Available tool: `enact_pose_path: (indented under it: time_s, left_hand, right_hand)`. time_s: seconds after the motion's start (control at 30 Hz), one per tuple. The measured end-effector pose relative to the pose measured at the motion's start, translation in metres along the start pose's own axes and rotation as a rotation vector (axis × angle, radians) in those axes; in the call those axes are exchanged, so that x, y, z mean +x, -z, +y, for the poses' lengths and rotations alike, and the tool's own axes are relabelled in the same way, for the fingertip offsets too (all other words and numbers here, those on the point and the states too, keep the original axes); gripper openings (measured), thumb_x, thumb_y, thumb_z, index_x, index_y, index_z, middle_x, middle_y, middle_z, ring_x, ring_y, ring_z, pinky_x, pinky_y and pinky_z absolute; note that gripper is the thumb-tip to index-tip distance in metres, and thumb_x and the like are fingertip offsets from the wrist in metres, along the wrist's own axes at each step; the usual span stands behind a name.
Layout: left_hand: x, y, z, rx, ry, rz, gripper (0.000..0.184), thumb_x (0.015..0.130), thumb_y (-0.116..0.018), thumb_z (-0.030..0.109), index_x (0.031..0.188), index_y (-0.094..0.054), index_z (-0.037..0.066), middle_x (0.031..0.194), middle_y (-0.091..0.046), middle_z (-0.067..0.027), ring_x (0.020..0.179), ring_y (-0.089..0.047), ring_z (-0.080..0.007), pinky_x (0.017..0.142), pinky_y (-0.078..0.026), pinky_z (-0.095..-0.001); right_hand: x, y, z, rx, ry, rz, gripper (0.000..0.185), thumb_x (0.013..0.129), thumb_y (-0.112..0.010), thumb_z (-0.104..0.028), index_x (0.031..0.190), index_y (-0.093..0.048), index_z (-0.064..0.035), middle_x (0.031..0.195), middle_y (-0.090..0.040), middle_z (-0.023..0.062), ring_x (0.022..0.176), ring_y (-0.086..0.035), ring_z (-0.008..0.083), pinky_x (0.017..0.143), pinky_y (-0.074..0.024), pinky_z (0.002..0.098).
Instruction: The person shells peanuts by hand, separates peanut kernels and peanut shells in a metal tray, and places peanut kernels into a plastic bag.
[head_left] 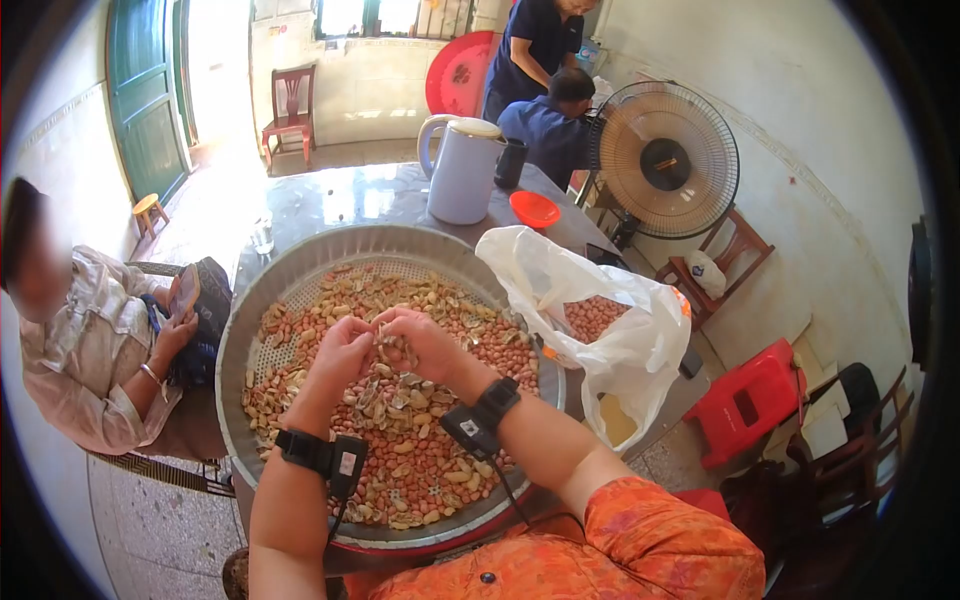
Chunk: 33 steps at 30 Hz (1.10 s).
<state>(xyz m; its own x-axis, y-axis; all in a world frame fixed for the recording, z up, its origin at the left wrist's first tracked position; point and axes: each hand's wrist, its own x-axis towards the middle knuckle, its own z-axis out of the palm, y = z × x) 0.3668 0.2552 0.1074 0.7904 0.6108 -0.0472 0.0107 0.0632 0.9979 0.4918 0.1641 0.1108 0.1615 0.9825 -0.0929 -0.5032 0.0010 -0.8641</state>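
Over a wide round metal tray (232, 330) with a perforated bottom, my two hands meet at the fingertips. My left hand (345, 347) is closed in a pinch beside the other; what lies between its fingertips is too small to make out. Curled fingers of my right hand (425, 342) hold a few peanuts (392, 352), some seemingly in pieces of shell. Below them the tray holds red-skinned peanut kernels (400, 455) mixed with tan empty shells (398, 398). A white plastic bag (625, 345) with more kernels inside stands open against the tray's right side.
On the grey table (330, 190) stand a pale jug (465, 170), a dark cup (510, 163), a red bowl (534, 208) and a clear glass (262, 238). A seated person (95, 330) is at left; two people are behind the table, near a large fan (665, 160). A red stool (750, 400) is at right.
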Motion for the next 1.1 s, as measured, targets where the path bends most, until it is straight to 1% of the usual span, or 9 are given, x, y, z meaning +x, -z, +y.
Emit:
enact_pose_path:
  time_s: [0.33, 0.5, 0.53, 0.67, 0.77, 0.8, 0.9, 0.93, 1.1]
  left_hand:
    - [0.019, 0.007, -0.033, 0.266, -0.068, 0.068, 0.016, 0.081, -0.056, 0.015, 0.091, -0.051, 0.003, 0.064, -0.052, -0.0029, 0.053, -0.047, -0.0059, 0.044, -0.037, -0.0206]
    - [0.005, 0.005, -0.015, -0.009, -0.029, 0.026, 0.028, 0.08, -0.06, 0.02, 0.095, -0.051, -0.001, 0.068, -0.054, -0.0032, 0.059, -0.049, -0.009, 0.049, -0.039, -0.0219]
    - [-0.001, 0.002, -0.006, -0.06, 0.004, 0.063, 0.016, 0.08, -0.055, 0.01, 0.092, -0.049, 0.001, 0.069, -0.051, -0.0025, 0.052, -0.046, -0.0068, 0.044, -0.036, -0.0196]
    - [0.011, 0.012, -0.021, -0.135, 0.037, 0.165, 0.023, 0.072, -0.043, -0.005, 0.094, -0.048, 0.0, 0.081, -0.05, -0.0073, 0.059, -0.05, -0.0117, 0.046, -0.039, -0.0213]
    - [0.012, 0.016, -0.021, -0.188, -0.073, 0.236, 0.023, 0.073, -0.04, -0.006, 0.093, -0.047, 0.001, 0.082, -0.05, -0.0072, 0.061, -0.052, -0.0118, 0.047, -0.04, -0.0216]
    - [0.012, 0.016, -0.019, 0.012, -0.244, 0.294, 0.025, 0.07, -0.037, -0.008, 0.089, -0.049, 0.002, 0.083, -0.054, -0.0088, 0.066, -0.055, -0.0164, 0.053, -0.045, -0.0263]
    - [0.008, 0.003, -0.008, 0.113, -0.449, 0.366, 0.022, 0.072, -0.035, -0.008, 0.087, -0.049, 0.002, 0.081, -0.054, -0.0082, 0.068, -0.057, -0.0164, 0.056, -0.047, -0.0275]
    - [0.007, -0.003, -0.006, 0.109, -0.55, 0.38, 0.02, 0.077, -0.037, -0.005, 0.09, -0.051, 0.002, 0.078, -0.055, -0.008, 0.068, -0.058, -0.0145, 0.056, -0.047, -0.0265]
    - [-0.013, -0.016, 0.016, 0.257, -0.466, 0.143, 0.014, 0.085, -0.045, 0.004, 0.099, -0.05, 0.002, 0.086, -0.055, -0.0047, 0.074, -0.053, -0.0068, 0.055, -0.047, -0.022]
  right_hand:
    - [0.002, 0.0, 0.002, -0.029, -0.03, -0.003, 0.008, 0.081, -0.052, -0.014, 0.086, -0.052, -0.0074, 0.068, -0.05, 0.0005, 0.054, -0.046, 0.0079, 0.039, -0.0337, 0.0196]
    - [0.002, 0.0, 0.001, -0.023, 0.006, -0.027, 0.01, 0.08, -0.051, -0.01, 0.089, -0.051, -0.0064, 0.07, -0.053, 0.0024, 0.053, -0.046, 0.0082, 0.04, -0.0355, 0.0201]
    - [0.001, -0.001, 0.0, -0.002, 0.006, -0.015, 0.011, 0.08, -0.05, -0.009, 0.09, -0.051, -0.0061, 0.072, -0.054, 0.0035, 0.053, -0.046, 0.0086, 0.04, -0.036, 0.0202]
    - [0.001, -0.001, 0.001, 0.013, -0.019, 0.019, 0.015, 0.077, -0.05, -0.005, 0.091, -0.051, -0.004, 0.074, -0.055, 0.0057, 0.052, -0.045, 0.0086, 0.038, -0.0334, 0.0188]
    - [0.003, -0.002, 0.001, -0.074, -0.069, 0.085, 0.016, 0.076, -0.049, -0.005, 0.092, -0.05, -0.0036, 0.071, -0.053, 0.0051, 0.052, -0.044, 0.0084, 0.038, -0.0332, 0.0193]
    - [0.004, -0.002, 0.004, -0.046, -0.038, 0.062, 0.014, 0.078, -0.049, -0.007, 0.092, -0.051, -0.0049, 0.069, -0.051, 0.0035, 0.052, -0.044, 0.0083, 0.039, -0.0333, 0.0196]
    - [0.004, 0.0, 0.012, 0.066, -0.059, 0.088, 0.013, 0.08, -0.049, -0.012, 0.092, -0.051, -0.0068, 0.068, -0.051, 0.0021, 0.05, -0.043, 0.0088, 0.038, -0.0331, 0.0198]
    - [0.005, -0.001, 0.015, 0.055, -0.107, 0.092, 0.017, 0.084, -0.05, -0.024, 0.093, -0.05, -0.0089, 0.07, -0.051, 0.0022, 0.051, -0.046, 0.0105, 0.037, -0.0348, 0.02]
    - [0.0, -0.02, 0.015, -0.001, -0.062, 0.096, 0.035, 0.087, -0.04, -0.046, 0.095, -0.049, -0.0124, 0.075, -0.052, 0.0024, 0.057, -0.052, 0.0131, 0.039, -0.0381, 0.0203]
